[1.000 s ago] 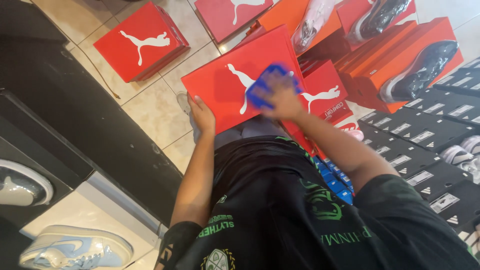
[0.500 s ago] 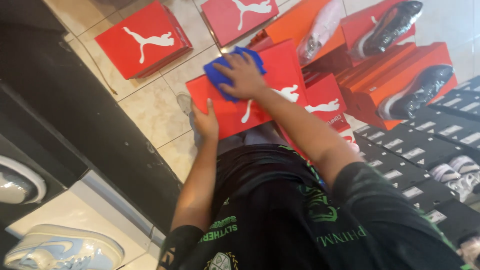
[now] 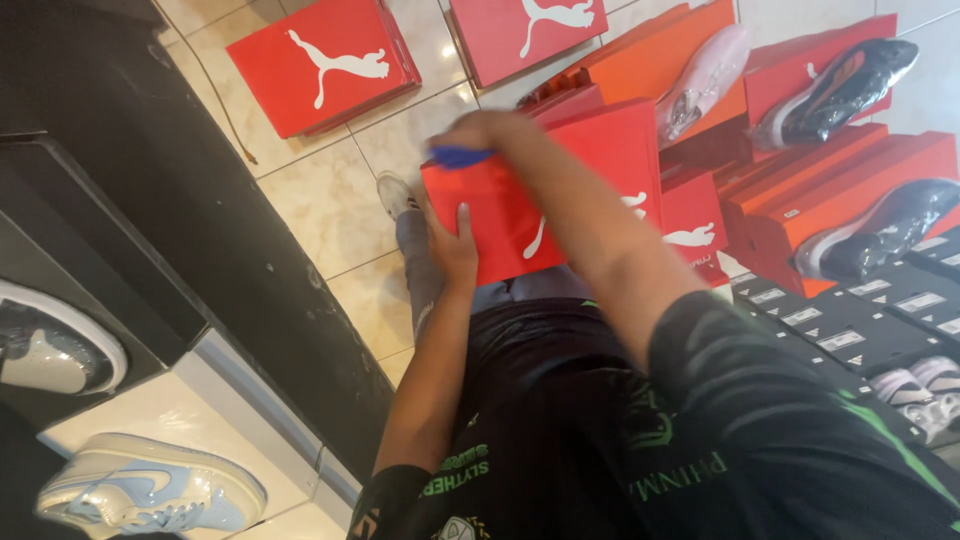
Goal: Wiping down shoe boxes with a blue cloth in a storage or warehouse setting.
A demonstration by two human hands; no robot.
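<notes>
Red shoebox (image 3: 560, 190) over tiled floor (image 3: 320, 200)

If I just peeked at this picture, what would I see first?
Most likely the bright red shoebox in the middle: the left hand holds its near edge while the right hand presses a blue cloth on its far corner. More red boxes lie on the tiled floor beyond it, and dark shiny shoes sit on orange boxes at the right. A pale blue sneaker rests at the lower left.
</notes>
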